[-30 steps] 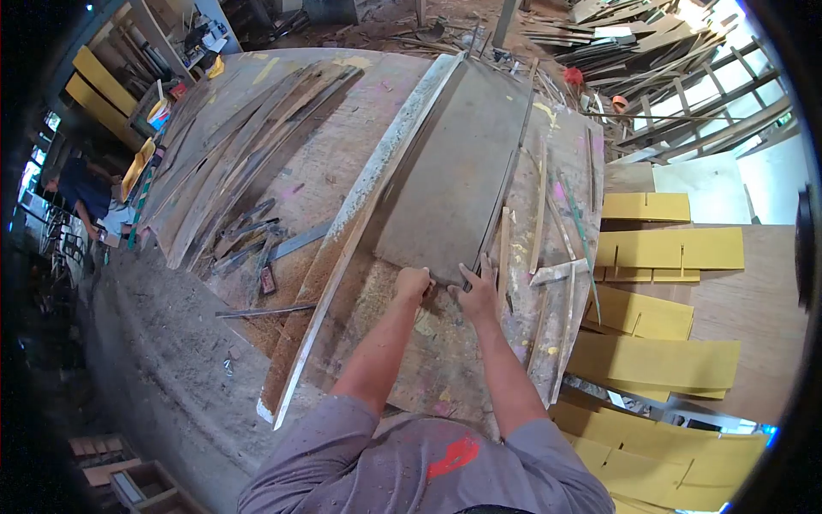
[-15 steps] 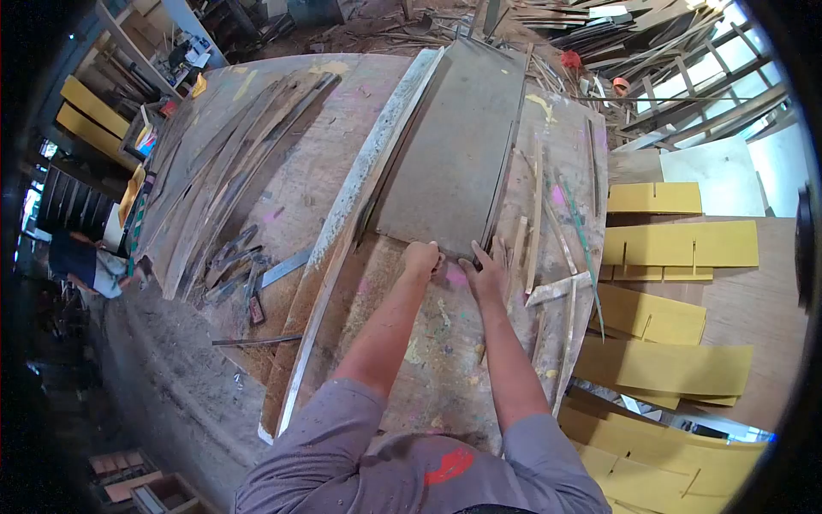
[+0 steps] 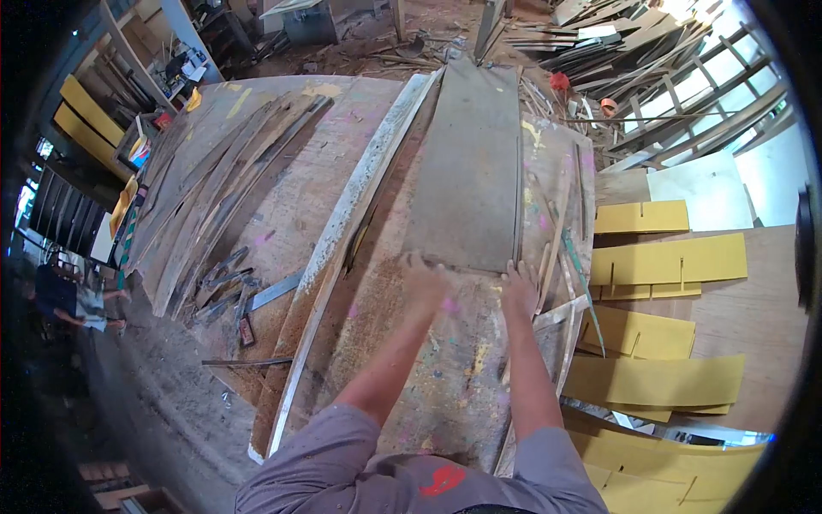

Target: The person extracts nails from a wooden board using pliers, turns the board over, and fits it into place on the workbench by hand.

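Note:
A long grey-brown board (image 3: 467,171) lies on the paint-stained work table (image 3: 428,377), its near edge towards me. My left hand (image 3: 424,281) is at the near left corner of that board; it is smeared by motion, so its fingers cannot be made out well. At the near right corner, my right hand (image 3: 519,289) touches the edge with its fingers stretched out and apart. To the left of the board runs a long white-speckled strip (image 3: 351,206). Thin wood strips (image 3: 556,248) lie to the right of the board.
Dark wood slats (image 3: 231,171) and a pile of scraps (image 3: 224,287) cover the table's left part. Slotted yellow panels (image 3: 668,261) are at the right. A person (image 3: 60,295) walks at the far left. Stacked timber (image 3: 634,60) stands at the back right.
The board has shifted to the right, away from the speckled strip, and both hands have moved right with its near edge. The person at the left has changed position.

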`<state>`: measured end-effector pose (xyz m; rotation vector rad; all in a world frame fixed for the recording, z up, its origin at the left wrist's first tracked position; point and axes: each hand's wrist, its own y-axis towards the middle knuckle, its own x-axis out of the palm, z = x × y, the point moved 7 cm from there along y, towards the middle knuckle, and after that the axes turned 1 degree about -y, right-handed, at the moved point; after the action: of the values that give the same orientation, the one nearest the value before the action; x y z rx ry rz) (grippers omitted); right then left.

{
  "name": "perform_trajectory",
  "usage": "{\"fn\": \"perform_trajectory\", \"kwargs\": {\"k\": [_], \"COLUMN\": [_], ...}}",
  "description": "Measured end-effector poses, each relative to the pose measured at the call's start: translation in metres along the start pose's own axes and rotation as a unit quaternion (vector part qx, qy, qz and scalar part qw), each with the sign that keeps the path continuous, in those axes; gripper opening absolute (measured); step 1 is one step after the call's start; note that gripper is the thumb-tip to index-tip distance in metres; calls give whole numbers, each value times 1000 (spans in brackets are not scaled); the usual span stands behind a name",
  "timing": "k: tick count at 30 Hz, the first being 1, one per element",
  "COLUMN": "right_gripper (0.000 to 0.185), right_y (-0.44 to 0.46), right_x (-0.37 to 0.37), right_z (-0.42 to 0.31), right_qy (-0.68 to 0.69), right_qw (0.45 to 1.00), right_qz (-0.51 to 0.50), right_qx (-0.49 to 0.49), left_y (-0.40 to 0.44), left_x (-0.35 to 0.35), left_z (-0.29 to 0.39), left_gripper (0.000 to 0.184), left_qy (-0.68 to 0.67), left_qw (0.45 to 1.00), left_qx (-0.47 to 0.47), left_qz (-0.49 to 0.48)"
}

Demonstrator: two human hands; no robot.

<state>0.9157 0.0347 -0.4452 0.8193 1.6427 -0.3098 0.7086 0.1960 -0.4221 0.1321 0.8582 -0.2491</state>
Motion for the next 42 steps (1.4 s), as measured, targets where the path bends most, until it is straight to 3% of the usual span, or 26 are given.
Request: {"fn": "perform_trajectory", "kwargs": {"k": [2, 5, 8, 13, 17, 20, 22, 24, 30, 33, 35, 39, 42], "right_gripper": [43, 46, 51, 54, 44, 30, 22, 16, 16, 19, 17, 17, 22], "right_y": [0, 9, 10, 1, -35, -82, -125, -173, -316, -379, -419, -467, -545], "right_x": [-9, -17, -15, -32, -49, -53, -85, -79, -111, -99, -95, -150, -97], "right_z": [-6, -5, 6, 30, 49, 60, 44, 51, 29, 39, 39, -10, 15], "right_qy": [24, 84, 180, 321, 295, 325, 419, 460, 517, 465, 501, 521, 524], "right_qw": [999, 991, 972, 908, 922, 898, 818, 797, 722, 757, 710, 641, 594], "right_qz": [-22, -54, -31, 7, -49, -191, -269, -294, -347, -378, -408, -475, -512], "right_qx": [27, 87, 147, 269, 244, 227, 289, 258, 301, 261, 281, 304, 333], "left_y": [9, 32, 32, 16, -20, -55, -91, -126, -244, -292, -324, -391, -443], "left_x": [-15, 4, -14, -31, -68, -88, -106, -121, -175, -184, -201, -192, -214], "left_z": [-10, -34, -25, -28, -36, -66, -97, -119, -171, -204, -219, -288, -303], "left_gripper": [74, 74, 69, 59, 42, 35, 39, 43, 55, 57, 58, 47, 38], "left_qy": [-32, -29, -46, -81, -104, -97, -102, -92, -49, -50, -34, -188, -321], "left_qw": [993, 994, 996, 993, 990, 990, 987, 982, 956, 953, 950, 900, 854], "left_qx": [-107, -92, -76, -70, -72, -32, -65, -92, -143, -139, -145, -209, -244], "left_qz": [-47, -55, -11, -40, -69, -94, -108, -138, -253, -264, -275, -334, -329]}}
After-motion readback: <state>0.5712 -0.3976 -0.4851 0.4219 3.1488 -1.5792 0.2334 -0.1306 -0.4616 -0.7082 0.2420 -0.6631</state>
